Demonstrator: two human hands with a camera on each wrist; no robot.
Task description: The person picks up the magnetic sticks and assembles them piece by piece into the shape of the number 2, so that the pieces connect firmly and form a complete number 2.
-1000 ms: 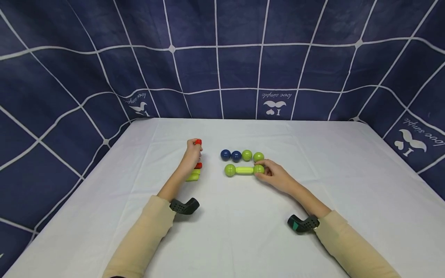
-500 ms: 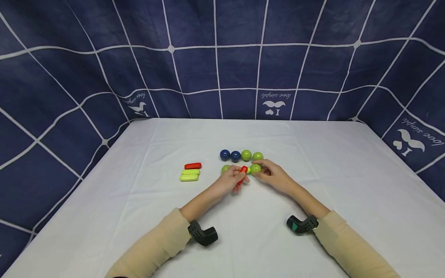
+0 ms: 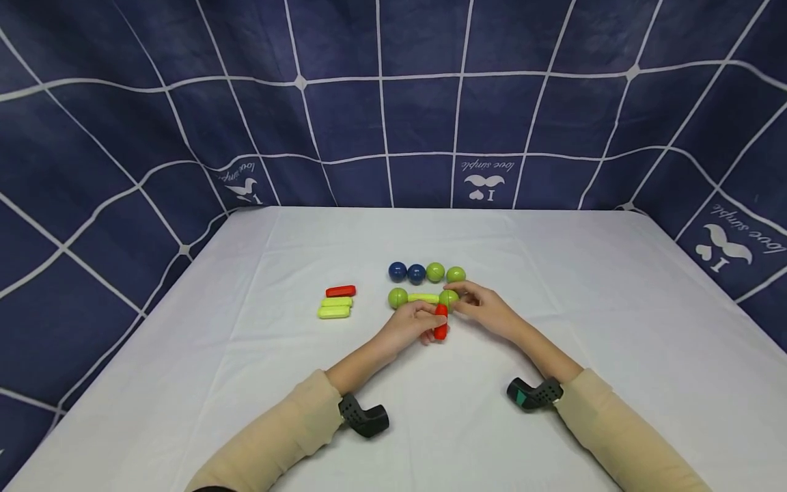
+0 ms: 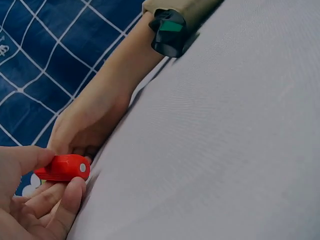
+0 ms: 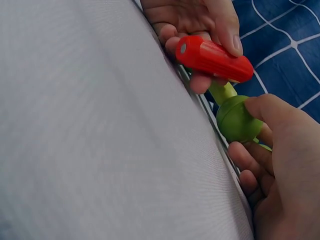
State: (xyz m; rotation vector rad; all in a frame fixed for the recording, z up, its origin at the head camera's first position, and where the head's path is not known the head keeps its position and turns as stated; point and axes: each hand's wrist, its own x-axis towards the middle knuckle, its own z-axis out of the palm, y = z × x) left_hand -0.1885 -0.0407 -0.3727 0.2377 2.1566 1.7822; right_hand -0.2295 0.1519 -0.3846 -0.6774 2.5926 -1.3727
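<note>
One red stick [image 5: 215, 57] is pinched between the thumb and bent fingers of the left hand [image 3: 406, 329], and is held crosswise to a yellow-green bar [image 3: 423, 298] just beyond it. By the right hand [image 3: 490, 312], the green ball [image 5: 236, 122] at the bar's right end is gripped, with the thumb laid on it and the fingers curled behind and below. Whether the stick and that ball are touching cannot be told. The left forearm is slanted in from the lower left, the right from the lower right, so that the hands are held near each other above the white cloth [image 3: 467, 424]. At the bar's other end, another green ball [image 3: 397, 298] is seen. Farther back, two blue balls [image 3: 397, 272] and two green balls [image 3: 435, 272] are lined up in a row. To the left, a second red stick [image 3: 341, 291] and two yellow-green sticks [image 3: 334, 312] are laid side by side. Both arms are covered by beige sleeves [image 3: 279, 424].
</note>
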